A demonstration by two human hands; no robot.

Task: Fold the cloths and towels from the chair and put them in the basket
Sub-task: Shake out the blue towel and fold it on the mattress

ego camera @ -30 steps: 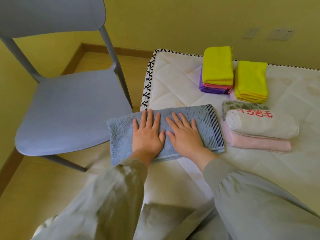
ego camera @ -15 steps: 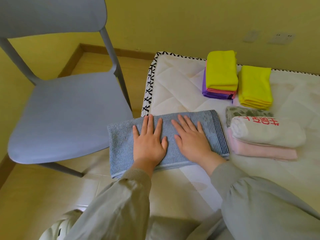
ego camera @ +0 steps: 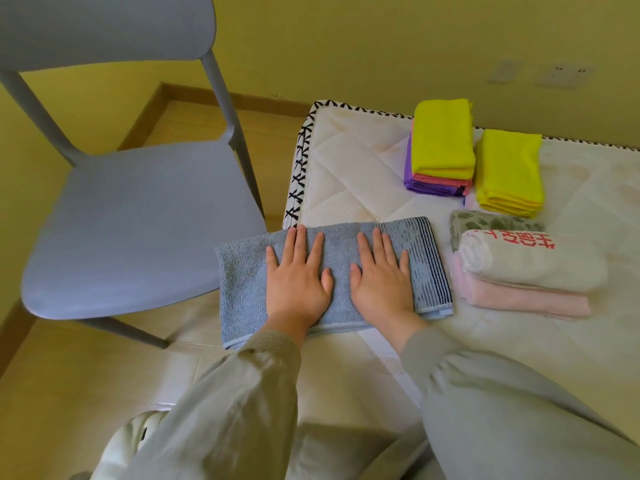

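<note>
A blue towel (ego camera: 242, 282), folded into a long strip with a dark striped end at the right, lies across the near left corner of the white mattress (ego camera: 349, 181); its left end hangs past the edge. My left hand (ego camera: 299, 278) and my right hand (ego camera: 381, 278) press flat on it side by side, fingers straight. The grey chair (ego camera: 138, 223) to the left has a bare seat. No basket is in view.
Folded stacks sit on the mattress: yellow over pink and purple cloths (ego camera: 441, 147), a yellow pile (ego camera: 507, 171), and a white towel with red print (ego camera: 533, 261) on a pink one (ego camera: 519, 299) over a grey patterned one. Wooden floor lies below the chair.
My hands have spread slightly apart on the blue towel, the right one sliding toward the striped end. The camera has shifted a little; the towel stays where it was.
</note>
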